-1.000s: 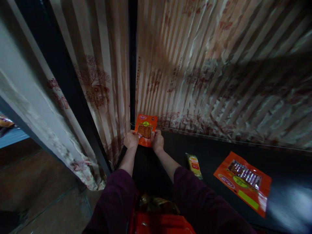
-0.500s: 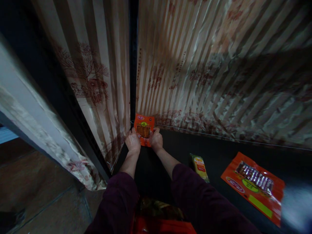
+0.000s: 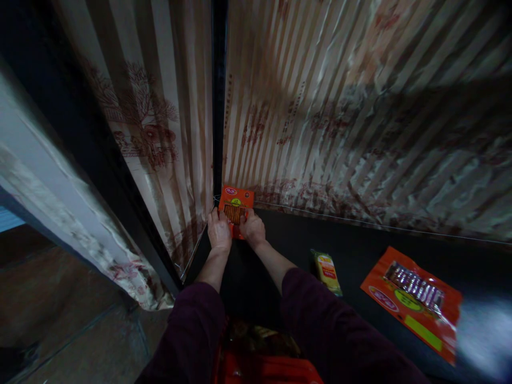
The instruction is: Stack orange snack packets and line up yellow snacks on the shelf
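A small orange snack packet point(image 3: 236, 201) stands against the back corner of a dark shelf point(image 3: 360, 242). My left hand point(image 3: 218, 231) grips its left lower edge with the fingers closed on it. My right hand point(image 3: 252, 228) holds its right lower edge the same way. Both arms wear dark purple sleeves and reach forward into the corner.
A small yellow packet point(image 3: 327, 272) lies on the shelf to the right of my arms. A large orange snack bag point(image 3: 412, 301) lies flat further right. Striped, crinkled paper point(image 3: 360, 117) lines the shelf walls. A red bag point(image 3: 264, 368) sits below my arms.
Both hands have pushed the small orange packet a little further back and up into the corner. The view has shifted slightly.
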Demonstrator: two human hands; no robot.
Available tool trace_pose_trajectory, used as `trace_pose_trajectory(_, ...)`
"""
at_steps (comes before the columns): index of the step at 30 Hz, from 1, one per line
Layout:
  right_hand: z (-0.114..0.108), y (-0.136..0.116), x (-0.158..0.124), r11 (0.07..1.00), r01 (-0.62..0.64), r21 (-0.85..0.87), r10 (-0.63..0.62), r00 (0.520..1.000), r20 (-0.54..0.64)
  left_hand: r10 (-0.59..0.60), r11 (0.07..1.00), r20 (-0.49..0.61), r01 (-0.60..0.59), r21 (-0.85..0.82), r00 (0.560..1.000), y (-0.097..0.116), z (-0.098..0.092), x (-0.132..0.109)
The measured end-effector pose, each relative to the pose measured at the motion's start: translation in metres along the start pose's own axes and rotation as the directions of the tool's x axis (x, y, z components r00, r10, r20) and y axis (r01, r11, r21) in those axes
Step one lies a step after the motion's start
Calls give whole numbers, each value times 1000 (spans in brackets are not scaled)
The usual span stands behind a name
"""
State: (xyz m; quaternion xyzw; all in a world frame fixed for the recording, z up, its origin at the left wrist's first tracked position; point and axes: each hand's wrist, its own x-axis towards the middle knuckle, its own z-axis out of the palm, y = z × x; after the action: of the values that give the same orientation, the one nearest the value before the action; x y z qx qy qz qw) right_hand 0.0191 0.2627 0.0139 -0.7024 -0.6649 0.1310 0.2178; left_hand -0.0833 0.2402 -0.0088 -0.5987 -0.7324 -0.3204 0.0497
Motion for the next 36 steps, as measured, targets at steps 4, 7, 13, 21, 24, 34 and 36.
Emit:
trace_pose_trajectory(4,0,-2,-2,1000,-1,-18,1,1000,5,51,998,5,-51,25,999,1,0,-1)
trace_pose_trajectory(7,1,-3,-6,998,41,-55,-43,999,-22,84,996,30,-85,29,996,1,-1,-1)
trace_pose_trajectory(13,6,0,-12,964,205,-172,-221,972,-83,78,997,58,-79,17,995,2,-1,-2)
trace_pose_trajectory(21,6,1,-9,958,265,-107,-260,964,52,81,997,61,-81,7,995,3,2,-2)
trace_pose_trajectory(24,0,-2,-13,960,264,-96,-261,965,39,99,995,39,-100,20,994,1,4,-1)
trace_pose_trajectory(34,-51,18,-66,947,323,-5,-321,943,83,210,969,-36,-212,-125,977,-3,-6,-18)
trace_pose_trajectory(36,-67,35,-80,947,322,-14,-321,946,34,212,968,-10,-211,-132,977,-2,-10,-28)
